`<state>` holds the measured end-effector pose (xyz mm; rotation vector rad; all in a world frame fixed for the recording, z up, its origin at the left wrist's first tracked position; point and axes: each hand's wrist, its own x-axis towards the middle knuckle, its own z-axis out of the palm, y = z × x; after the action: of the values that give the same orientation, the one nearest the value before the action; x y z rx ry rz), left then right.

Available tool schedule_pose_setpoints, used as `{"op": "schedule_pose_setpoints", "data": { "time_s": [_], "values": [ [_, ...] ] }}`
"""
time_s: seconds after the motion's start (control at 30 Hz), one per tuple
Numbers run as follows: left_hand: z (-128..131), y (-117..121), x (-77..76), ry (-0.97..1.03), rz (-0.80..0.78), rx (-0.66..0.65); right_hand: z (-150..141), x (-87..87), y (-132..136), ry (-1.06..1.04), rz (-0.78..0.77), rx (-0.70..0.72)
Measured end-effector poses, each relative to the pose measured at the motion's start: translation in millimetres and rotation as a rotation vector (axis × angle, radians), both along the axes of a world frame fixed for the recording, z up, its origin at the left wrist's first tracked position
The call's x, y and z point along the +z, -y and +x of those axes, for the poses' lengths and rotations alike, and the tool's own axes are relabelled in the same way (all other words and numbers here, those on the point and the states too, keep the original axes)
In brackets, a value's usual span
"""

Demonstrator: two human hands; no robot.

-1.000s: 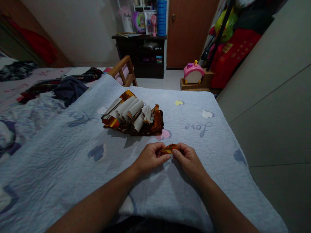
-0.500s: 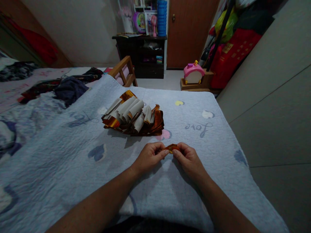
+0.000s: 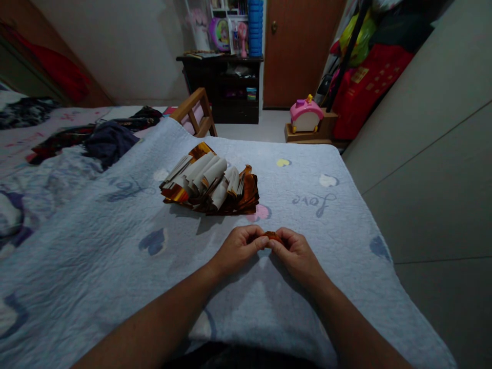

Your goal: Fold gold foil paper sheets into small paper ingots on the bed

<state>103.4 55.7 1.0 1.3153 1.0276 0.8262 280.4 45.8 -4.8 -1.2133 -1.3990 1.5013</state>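
Observation:
Between my two hands is a small folded piece of shiny gold-orange paper (image 3: 273,236), mostly covered by the fingers. My left hand (image 3: 241,247) pinches its left end, thumb in front. From the other side my right hand (image 3: 294,249) grips it the same way, and the two thumb tips nearly meet. Just beyond the hands lies a loose pile of gold-and-white papers (image 3: 211,179), many curled or rolled with white sides up. Everything rests on a pale blue quilt (image 3: 315,297) with heart prints.
Rumpled dark clothes (image 3: 109,141) lie on the bed at left. Past the quilt's far edge are a wooden chair (image 3: 196,113), a dark cabinet (image 3: 236,92) and a pink toy (image 3: 306,115). A pale wardrobe (image 3: 434,154) borders the right side.
My thumbs have moved inward and closer together, and less of the gold paper shows between them. The pile of papers has not moved.

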Motion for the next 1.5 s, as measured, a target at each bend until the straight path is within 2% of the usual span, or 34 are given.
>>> {"op": "schedule_pose_setpoints", "data": {
  "time_s": [0.3,0.47,0.73,0.87,1.03,1.27,1.5],
  "values": [
    [-1,0,-5.1,0.042,0.001,0.057,0,1.2,-1,0.08,-0.015,0.059],
    [-1,-1,-4.9,-0.004,0.03,0.069,-2,2.5,0,0.09,0.024,0.035],
    [0,0,-0.6,0.015,-0.002,0.093,3,4.5,0,0.117,-0.01,-0.001],
    [-1,-1,0.9,0.021,-0.018,0.116,6,5.3,0,0.092,-0.02,-0.006],
    [-2,-1,0.5,0.024,-0.014,0.11,9,7.0,1,0.048,-0.043,0.052],
    [-5,-1,-1.3,0.008,-0.008,0.133,11,6.8,1,-0.008,-0.138,0.105],
    [-5,-1,-0.7,-0.01,0.021,0.141,9,6.6,-1,0.04,-0.084,0.039]
  ]
}}
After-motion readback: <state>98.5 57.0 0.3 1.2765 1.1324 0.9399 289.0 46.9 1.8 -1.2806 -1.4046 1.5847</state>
